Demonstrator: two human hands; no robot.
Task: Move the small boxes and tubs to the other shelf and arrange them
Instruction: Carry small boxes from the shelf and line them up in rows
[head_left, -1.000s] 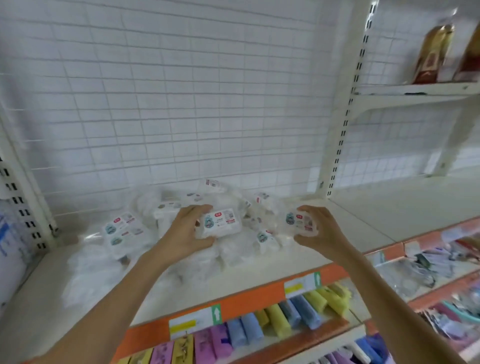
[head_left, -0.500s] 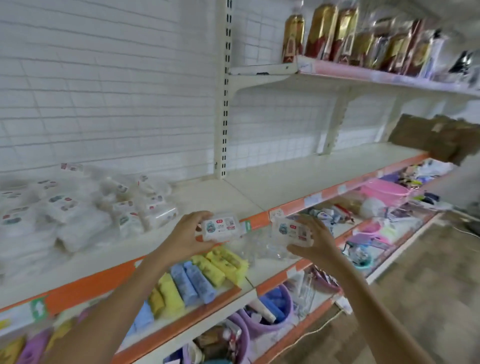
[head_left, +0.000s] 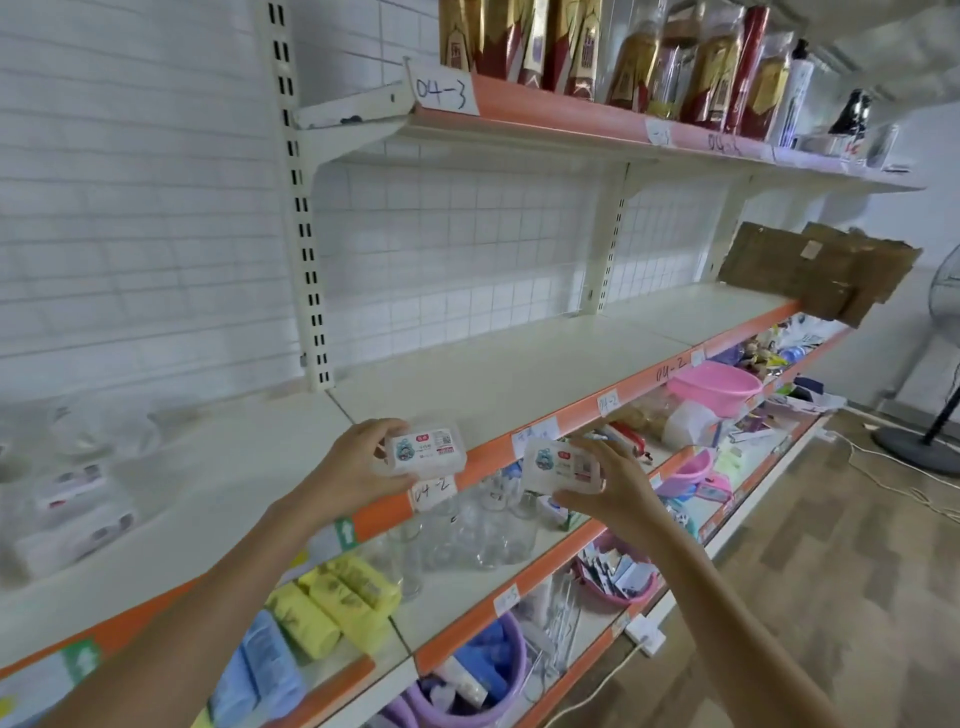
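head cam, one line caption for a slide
Left hand and right hand each hold a small box before the bare shelf.

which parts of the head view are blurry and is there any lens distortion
Head view: the pile of wrapped boxes at far left is smeared by motion blur; the box in the left hand and the box in the right hand are sharper, labels only partly legible; wide-angle bending curves the shelf upright.

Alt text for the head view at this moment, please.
Each hand holds a small clear box with a white label: left hand grips the left box, right hand grips the right box, both at the orange front edge of a bare white shelf.
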